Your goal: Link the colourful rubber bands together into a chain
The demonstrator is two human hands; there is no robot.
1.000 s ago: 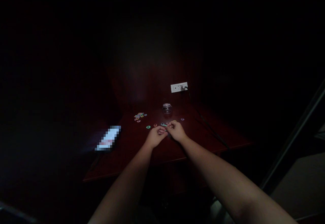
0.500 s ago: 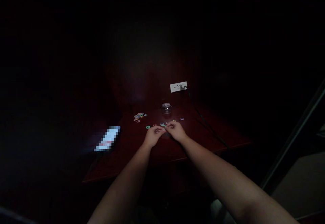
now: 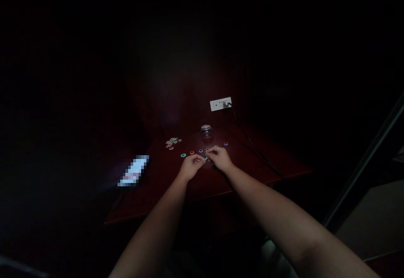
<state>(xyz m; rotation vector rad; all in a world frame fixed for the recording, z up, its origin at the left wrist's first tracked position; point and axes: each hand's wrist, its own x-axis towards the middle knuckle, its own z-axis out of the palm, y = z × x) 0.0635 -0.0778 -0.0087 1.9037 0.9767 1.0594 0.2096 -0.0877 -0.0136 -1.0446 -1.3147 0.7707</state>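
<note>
Over the dark red table [image 3: 202,187], my left hand [image 3: 192,167] and my right hand [image 3: 219,159] meet with fingertips close together. A small green band [image 3: 206,158] sits between them, pinched by the left fingers; the right fingertips are closed beside it, and whether they grip it is too small to tell. Behind the hands runs a row of small coloured rings, with a green ring [image 3: 183,155] at its left end and a purple ring [image 3: 225,144] at its right. Further left lies a pile of coloured rings [image 3: 172,142].
A clear lidded jar [image 3: 206,131] stands behind the rings. A lit, pixelated phone [image 3: 134,171] lies at the left. On the wall, a white socket [image 3: 220,104] holds a plug, whose black cable [image 3: 260,154] trails across the table's right side.
The fingertips have drawn slightly apart, and the green band between them now looks shorter and more upright. The whole view has shifted a little.
</note>
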